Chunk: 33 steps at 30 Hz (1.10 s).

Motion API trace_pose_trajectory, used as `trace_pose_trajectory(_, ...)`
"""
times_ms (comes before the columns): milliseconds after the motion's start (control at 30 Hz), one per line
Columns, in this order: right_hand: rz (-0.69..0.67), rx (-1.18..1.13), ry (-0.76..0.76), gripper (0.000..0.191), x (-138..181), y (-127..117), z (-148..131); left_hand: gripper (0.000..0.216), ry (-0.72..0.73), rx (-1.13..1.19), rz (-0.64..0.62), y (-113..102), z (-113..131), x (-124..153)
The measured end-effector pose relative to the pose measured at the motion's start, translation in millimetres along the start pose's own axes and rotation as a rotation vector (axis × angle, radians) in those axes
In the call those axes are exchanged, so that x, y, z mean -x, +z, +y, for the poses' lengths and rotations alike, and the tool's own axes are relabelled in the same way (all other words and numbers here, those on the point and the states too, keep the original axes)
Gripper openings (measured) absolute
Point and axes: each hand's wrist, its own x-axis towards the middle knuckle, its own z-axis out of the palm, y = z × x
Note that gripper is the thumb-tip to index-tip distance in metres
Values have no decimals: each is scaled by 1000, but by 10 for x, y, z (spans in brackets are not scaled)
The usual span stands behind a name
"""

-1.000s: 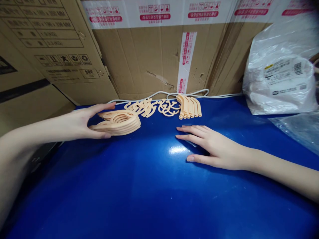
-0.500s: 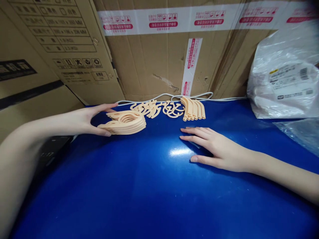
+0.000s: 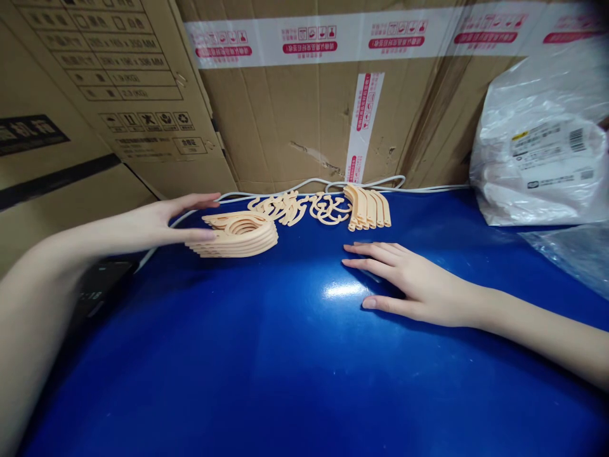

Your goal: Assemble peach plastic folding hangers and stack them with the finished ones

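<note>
My left hand (image 3: 155,222) is at the left end of a neat stack of beige plastic hanger parts (image 3: 247,246). Its thumb lies over the top of the stack, while the fingers stretch out behind it, apart from the thumb. Palm down, my right hand (image 3: 413,282) rests on the blue table (image 3: 285,355) with fingers spread and nothing held. Beyond the hands lie a pile of small beige hooks (image 3: 285,208), some curved beige hook pieces (image 3: 328,209) and a row of beige hanger arms (image 3: 368,208).
Cardboard boxes (image 3: 285,120) stand along the back and left. A white cable (image 3: 394,181) runs along the table's back edge. On the right sits a clear plastic bag (image 3: 537,152) with white contents. A dark phone (image 3: 102,285) lies beneath my left forearm.
My left thumb has lifted from the near side of the stack to its top, and the hand has drawn slightly left. My right hand stays in place.
</note>
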Motion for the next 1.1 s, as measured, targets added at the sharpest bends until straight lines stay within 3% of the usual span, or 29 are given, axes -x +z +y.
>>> trace_pose_trajectory(67, 8, -6, 1, 59, 2, 1, -1, 76, 2, 25, 74, -23, -10, -3)
trace_pose_trajectory(167, 4, 1, -1, 59, 4, 1, 1, 79, -12, 32, 120, -44, -30, -27)
trace_pose_trajectory(267, -10, 12, -1, 60, 6, 1, 6, 87, -14, 6, 79, -25, -57, -66)
trace_pose_trajectory(433, -17, 10, 4, 60, 7, -3, 7, 77, -4, -39, 34, 59, -41, -113)
trace_pose_trajectory(1100, -31, 26, 9, 62, 5, 3, 18, 65, -19, -205, 150, 170, 121, -155)
